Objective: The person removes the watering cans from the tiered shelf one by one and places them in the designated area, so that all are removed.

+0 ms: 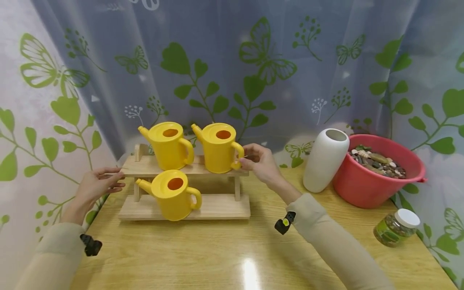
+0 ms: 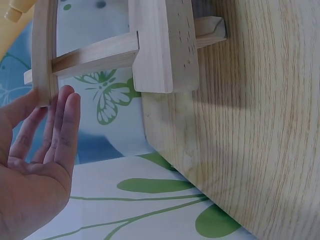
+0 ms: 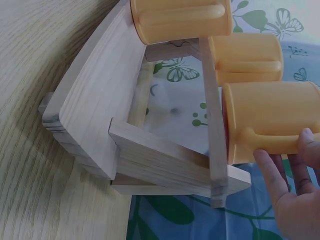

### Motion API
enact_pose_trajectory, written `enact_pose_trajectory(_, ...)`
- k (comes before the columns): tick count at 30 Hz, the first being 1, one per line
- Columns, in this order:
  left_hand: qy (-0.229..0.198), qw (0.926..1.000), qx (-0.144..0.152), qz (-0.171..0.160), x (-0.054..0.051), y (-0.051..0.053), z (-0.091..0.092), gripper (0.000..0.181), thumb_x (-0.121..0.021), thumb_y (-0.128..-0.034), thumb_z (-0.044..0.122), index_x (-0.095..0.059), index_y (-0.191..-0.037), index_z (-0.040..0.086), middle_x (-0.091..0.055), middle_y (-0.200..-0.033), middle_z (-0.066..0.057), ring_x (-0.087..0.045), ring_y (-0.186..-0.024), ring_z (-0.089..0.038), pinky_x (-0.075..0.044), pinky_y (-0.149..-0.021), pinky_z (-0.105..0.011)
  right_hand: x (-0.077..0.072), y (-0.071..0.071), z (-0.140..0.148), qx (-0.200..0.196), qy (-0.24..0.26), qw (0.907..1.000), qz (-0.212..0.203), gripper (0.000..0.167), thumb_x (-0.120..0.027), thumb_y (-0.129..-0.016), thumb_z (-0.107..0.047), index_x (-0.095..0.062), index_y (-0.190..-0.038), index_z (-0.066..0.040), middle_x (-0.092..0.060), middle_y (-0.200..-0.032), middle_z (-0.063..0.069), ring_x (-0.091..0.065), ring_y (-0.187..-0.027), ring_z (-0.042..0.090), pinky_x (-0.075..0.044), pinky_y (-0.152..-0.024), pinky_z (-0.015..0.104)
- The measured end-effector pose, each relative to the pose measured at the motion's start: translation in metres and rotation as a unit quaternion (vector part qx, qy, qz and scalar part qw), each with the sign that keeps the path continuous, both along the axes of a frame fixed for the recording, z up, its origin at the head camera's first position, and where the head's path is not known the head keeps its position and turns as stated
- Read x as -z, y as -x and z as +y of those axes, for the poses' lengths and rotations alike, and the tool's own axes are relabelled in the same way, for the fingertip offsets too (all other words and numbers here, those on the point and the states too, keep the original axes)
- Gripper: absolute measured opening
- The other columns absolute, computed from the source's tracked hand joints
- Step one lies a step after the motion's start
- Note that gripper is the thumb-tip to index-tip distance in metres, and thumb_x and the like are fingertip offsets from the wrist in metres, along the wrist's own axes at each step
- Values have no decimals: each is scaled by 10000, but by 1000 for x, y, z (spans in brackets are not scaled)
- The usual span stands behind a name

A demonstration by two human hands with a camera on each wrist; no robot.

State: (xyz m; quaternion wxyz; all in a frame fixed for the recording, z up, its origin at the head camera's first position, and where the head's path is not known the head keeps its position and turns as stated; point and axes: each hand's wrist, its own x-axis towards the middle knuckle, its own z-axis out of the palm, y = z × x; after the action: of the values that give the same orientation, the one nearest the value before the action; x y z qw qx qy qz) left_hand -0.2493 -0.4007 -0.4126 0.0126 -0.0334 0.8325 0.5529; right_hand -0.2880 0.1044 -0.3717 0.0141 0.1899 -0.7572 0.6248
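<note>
Clock faces as in head view, left to right. Left hand (image 1: 95,187): fingers nearly straight, loosely parted about the 9 o'clock end of the wooden shelf's (image 1: 224,206) upper board, probably to steady it; firm contact, cannot tell. Upper left watering can (image 1: 167,151) stands on the upper board; lower watering can (image 1: 174,205) sits at its 6 o'clock, on the lower board. All spouts aim toward 10, handles toward 4, presumably so that each handle is easy for a right-hand reach. Right watering can (image 1: 215,151): on the upper board, handle pinched by thumb and fingers of the right hand (image 1: 265,164) at its 3 o'clock, likely the easiest grip. On the surface (image 1: 174,257), apart from the shelf toward 3: white vase (image 1: 322,163), just beside red bucket (image 1: 362,189), which keeps pebbles (image 1: 378,164) together. Lidded jar (image 1: 395,229) at bucket's 5 o'clock.

Count: cans 3 (2 upper, 1 lower); shelf 1, boards 2; hands 2; vase 1; bucket 1; jar 1; pebbles many, uncounted
</note>
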Motion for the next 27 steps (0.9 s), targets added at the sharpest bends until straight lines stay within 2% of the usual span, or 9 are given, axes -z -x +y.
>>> enact_pose_trajectory(5, -58, 10000, -34, -57, -1, 1, 2, 589, -662, -1058, 297, -489, -1490, -64, -719, -934, 257, -769, -879, -28, -696, -859, -276, -10, -10, 15, 35, 152, 9999, 27, 312, -672, -1009, 20, -627, -1309, 95, -668, -1221, 286, -697, -935, 119, -697, -834, 269)
enact_pose_trajectory(11, -42, 9999, -68, -94, -1, -1, 2, 592, -664, -1055, 315, -499, -1485, -57, -715, -921, 257, -772, -874, -32, -696, -851, -275, -24, -22, 36, 245, 197, 9995, 97, 289, -667, -1002, 46, -628, -1286, 81, -703, -1116, 98, -714, -925, 85, -689, -828, 234)
enact_pose_trajectory(14, -88, 9999, -74, -75, -1, -2, 3, 556, -663, -1056, 310, -518, -1464, -39, -716, -922, 256, -776, -871, -37, -697, -842, -269, -27, -27, 46, 371, 207, 9990, 138, 286, -671, -998, 49, -622, -1277, 86, -700, -1103, 62, -716, -941, 81, -688, -840, 233)
enact_pose_trajectory(18, -88, 9999, -53, -50, -1, -3, 3, 582, -660, -1057, 315, -499, -1476, -56, -712, -927, 256, -769, -857, -23, -696, -840, -266, -27, -34, 59, 552, 222, 9980, 211, 281, -676, -996, 45, -618, -1267, 95, -699, -1076, -12, -716, -958, 71, -686, -855, 232)
enact_pose_trajectory(21, -88, 9999, -27, -45, -1, -3, 3, 579, -661, -1057, 318, -502, -1470, -55, -712, -929, 255, -766, -856, -16, -695, -841, -261, -24, -39, 67, 721, 265, 9967, 254, 249, -684, -990, 47, -642, -1235, 63, -692, -1025, -99, -718, -951, 71, -687, -847, 235)
enact_pose_trajectory(27, -182, 9998, -23, -48, -2, -2, 2, 447, -672, -1051, 310, -575, -1390, 35, -721, -931, 239, -769, -851, -29, -697, -838, -271, -10, -45, 80, 1047, 438, 9932, 249, 210, -683, -983, 63, -668, -1184, 5, -713, -1013, -124, -711, -947, 61, -683, -840, 218)
